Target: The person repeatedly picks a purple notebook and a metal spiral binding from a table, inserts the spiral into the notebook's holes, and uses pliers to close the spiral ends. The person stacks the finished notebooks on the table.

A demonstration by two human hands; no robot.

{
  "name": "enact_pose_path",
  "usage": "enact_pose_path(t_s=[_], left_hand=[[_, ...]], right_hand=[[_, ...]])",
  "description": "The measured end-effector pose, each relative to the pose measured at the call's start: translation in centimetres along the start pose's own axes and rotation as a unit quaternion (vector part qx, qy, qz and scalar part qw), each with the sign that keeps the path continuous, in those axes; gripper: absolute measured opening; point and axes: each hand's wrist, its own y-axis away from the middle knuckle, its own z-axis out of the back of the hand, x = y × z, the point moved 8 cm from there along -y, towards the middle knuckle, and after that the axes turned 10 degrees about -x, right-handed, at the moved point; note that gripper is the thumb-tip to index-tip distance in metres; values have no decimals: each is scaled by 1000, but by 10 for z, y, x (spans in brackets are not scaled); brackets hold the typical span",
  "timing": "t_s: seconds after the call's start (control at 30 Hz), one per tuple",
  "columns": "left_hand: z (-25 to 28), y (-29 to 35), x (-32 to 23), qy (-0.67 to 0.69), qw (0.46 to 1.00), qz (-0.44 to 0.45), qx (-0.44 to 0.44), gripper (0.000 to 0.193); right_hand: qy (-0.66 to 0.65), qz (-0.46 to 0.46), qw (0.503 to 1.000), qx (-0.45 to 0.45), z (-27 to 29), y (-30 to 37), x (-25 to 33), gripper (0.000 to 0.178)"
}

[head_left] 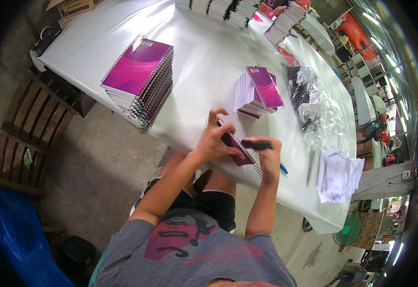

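Note:
At the table's near edge, my left hand (216, 138) grips a small purple notebook (240, 159), its thumb and fingers spread across the cover. A wire coil (253, 165) runs along the notebook's right edge, and its loose lower end sticks out past the corner toward my right wrist. My right hand (270, 155) is closed around a dark-handled tool (257, 144) beside the coil; the tool's working end is blurred and I cannot make out its kind. Just beyond my hands stands a stack of small purple notebooks (266, 91) without visible coils.
A tall stack of coil-bound purple notebooks (144, 67) stands at the left. To the right lie crumpled clear plastic (314, 95), loose wire coils (310, 165), white paper (338, 174) and a blue pen (283, 168). More bound stacks (285, 24) stand at the far side.

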Motion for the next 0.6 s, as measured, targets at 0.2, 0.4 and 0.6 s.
enact_pose_path(t_s=[0.2,0.4,0.6], left_hand=[[2,0,7,36,998,47,-2,71],[-3,-1,11,36,999,4,9,70],[-6,-2,-2,22,999,-1,23,50]], right_hand=[[137,-36,989,-51,9,-7,-13,23],[329,42,942,-49,16,-7,-6,39],[189,195,909,-317,163,78,36,56]])
